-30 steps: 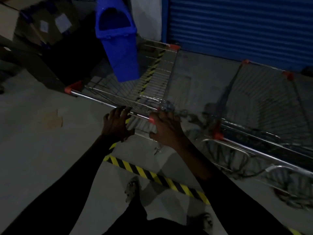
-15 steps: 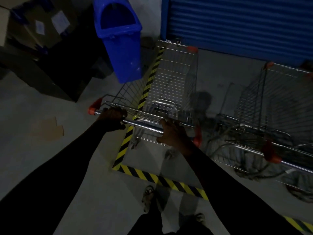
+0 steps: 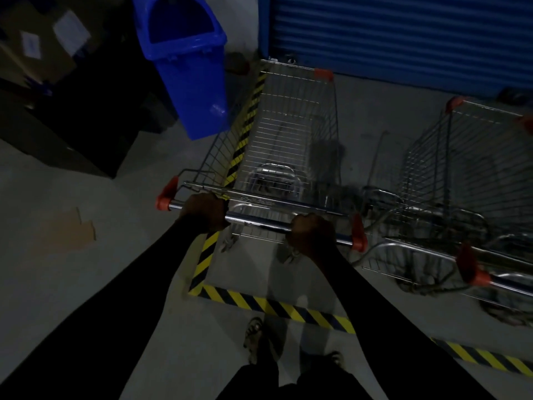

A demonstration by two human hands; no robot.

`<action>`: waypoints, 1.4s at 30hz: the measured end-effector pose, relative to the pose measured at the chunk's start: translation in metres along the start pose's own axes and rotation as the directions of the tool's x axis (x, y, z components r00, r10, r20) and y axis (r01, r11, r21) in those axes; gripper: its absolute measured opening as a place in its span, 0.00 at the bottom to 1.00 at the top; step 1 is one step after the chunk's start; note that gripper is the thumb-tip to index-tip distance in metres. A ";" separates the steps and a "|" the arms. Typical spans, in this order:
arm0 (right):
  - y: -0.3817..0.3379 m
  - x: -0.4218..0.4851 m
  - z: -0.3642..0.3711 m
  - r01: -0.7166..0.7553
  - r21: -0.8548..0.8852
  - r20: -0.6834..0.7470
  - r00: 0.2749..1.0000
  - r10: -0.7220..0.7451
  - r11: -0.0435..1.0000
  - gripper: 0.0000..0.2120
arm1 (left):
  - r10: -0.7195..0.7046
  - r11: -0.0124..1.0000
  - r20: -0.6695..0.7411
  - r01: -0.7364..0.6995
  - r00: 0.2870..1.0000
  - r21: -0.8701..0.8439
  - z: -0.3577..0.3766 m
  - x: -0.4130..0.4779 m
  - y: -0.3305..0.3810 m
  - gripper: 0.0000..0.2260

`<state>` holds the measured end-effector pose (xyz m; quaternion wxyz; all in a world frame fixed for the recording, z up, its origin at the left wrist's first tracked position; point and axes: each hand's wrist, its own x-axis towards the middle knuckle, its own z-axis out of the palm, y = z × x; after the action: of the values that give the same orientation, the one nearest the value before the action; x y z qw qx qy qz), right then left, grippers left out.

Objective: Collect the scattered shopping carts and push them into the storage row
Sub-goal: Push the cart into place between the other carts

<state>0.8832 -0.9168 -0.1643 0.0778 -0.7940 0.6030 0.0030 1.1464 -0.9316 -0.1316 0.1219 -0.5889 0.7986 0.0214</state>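
Observation:
A wire shopping cart (image 3: 291, 131) with red corner caps stands straight ahead, inside the yellow-black floor tape (image 3: 271, 306), its nose near the blue roller shutter. Both my hands grip its chrome handle bar (image 3: 256, 220): my left hand (image 3: 205, 210) near the left red end cap, my right hand (image 3: 313, 236) toward the right end. A second wire cart (image 3: 467, 168) stands parallel to the right, close beside the first, its red-capped handle (image 3: 473, 269) at the right edge.
A blue plastic bin (image 3: 187, 62) leans just left of the cart's front. Dark boxes and cardboard (image 3: 57, 90) fill the far left. The blue shutter (image 3: 403, 36) closes off the back. A flat cardboard scrap (image 3: 65, 230) lies on the grey floor. My sandalled feet (image 3: 253, 339) stand behind the tape.
The cart has swung from slanted to straight and rolled forward into the taped bay beside the second cart. My hands have spread apart along the handle.

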 end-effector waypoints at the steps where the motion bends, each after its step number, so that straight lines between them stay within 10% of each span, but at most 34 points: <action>1: 0.004 0.006 -0.005 -0.040 -0.002 0.020 0.999 0.040 0.999 0.10 | -0.023 1.000 0.035 0.022 0.999 0.004 -0.007 0.006 0.006 0.17; 42: 0.264 0.337 -0.083 -0.186 -0.169 0.151 0.965 0.212 0.968 0.20 | 0.035 0.996 0.040 -0.039 0.999 0.078 -0.073 0.442 0.036 0.17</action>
<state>0.7145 -1.3187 -0.1472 0.0664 -0.7297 0.6691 0.1242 0.9779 -1.3466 -0.1620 0.1600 -0.5682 0.8071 0.0033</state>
